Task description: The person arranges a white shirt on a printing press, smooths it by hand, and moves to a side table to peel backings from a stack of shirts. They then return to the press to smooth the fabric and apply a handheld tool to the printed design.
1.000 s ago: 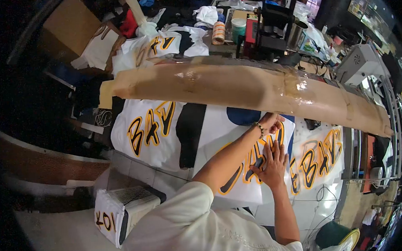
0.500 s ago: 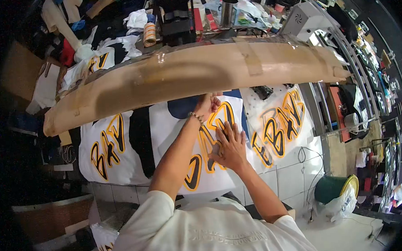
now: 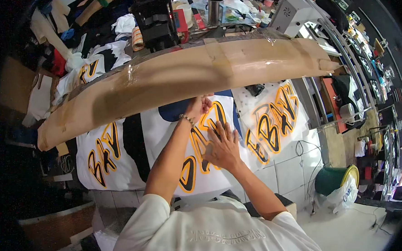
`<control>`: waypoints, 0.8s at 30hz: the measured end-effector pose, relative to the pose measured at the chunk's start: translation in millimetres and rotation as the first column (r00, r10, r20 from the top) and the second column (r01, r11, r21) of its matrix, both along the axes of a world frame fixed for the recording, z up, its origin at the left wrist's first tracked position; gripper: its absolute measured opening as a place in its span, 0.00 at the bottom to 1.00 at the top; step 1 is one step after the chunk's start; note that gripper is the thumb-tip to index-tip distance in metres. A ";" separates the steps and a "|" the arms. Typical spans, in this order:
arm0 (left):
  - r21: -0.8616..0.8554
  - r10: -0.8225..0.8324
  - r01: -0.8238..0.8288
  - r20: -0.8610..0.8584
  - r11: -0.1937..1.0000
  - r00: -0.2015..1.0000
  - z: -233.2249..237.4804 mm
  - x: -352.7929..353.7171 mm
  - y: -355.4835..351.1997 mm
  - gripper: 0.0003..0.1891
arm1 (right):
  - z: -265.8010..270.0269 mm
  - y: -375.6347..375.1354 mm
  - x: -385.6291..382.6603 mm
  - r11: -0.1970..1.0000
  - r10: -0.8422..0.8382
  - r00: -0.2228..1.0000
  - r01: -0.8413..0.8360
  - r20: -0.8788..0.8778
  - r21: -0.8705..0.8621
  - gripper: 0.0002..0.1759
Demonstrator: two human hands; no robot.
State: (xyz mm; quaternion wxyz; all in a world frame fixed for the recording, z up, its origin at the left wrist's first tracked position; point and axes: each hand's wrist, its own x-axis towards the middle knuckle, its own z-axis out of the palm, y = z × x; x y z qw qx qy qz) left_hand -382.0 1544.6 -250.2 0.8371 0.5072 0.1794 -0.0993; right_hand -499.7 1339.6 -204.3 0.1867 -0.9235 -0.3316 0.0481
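Observation:
A white garment [image 3: 155, 132] with black letters outlined in orange lies flat before me, a dark blue panel [image 3: 171, 112] at its top. My right hand [image 3: 223, 147] rests palm down over the lettering, fingers spread. Further up, my left hand [image 3: 199, 108] is closed near the blue panel, fingers curled; whatever they hold, if anything, is hidden. A beaded bracelet [image 3: 187, 120] circles that wrist. Just above the left hand, a long brown cardboard piece [image 3: 184, 74] with clear tape spans the view and covers the garment's far part.
Similar printed white pieces lie to the left [image 3: 133, 170] and right [image 3: 296, 120]. Behind the cardboard stand a metal cup [image 3: 215, 10], an orange-striped roll [image 3: 137, 39] and a white machine [image 3: 290, 14]. A metal rail runs along the right. A green bucket [image 3: 331, 179] and cables are on the floor.
The view has shifted slightly, so the cardboard and garments appear a little further left. My right hand stays flat on the lettering, and my left hand stays curled near the blue panel.

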 end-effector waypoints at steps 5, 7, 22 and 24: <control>0.105 -0.016 0.011 0.055 0.994 0.998 5.5 -4.7 -5.1 0.36 | 4.9 0.5 1.0 0.999 -0.006 1.000 0.005 -0.031 -0.032 0.58; 0.215 -0.061 0.038 0.100 0.976 0.993 8.0 -6.9 -6.9 0.37 | 4.5 0.4 0.5 0.999 -0.003 0.999 0.001 -0.037 -0.041 0.58; 0.432 -0.081 0.042 0.070 0.901 0.994 21.0 -8.5 -12.8 0.41 | 6.2 0.7 -1.3 1.000 -0.011 1.000 0.011 -0.010 -0.011 0.60; 0.434 -0.079 0.047 0.056 0.900 0.995 25.5 -8.9 -13.6 0.41 | 5.8 0.8 -1.4 1.000 -0.011 1.000 0.011 -0.008 -0.008 0.60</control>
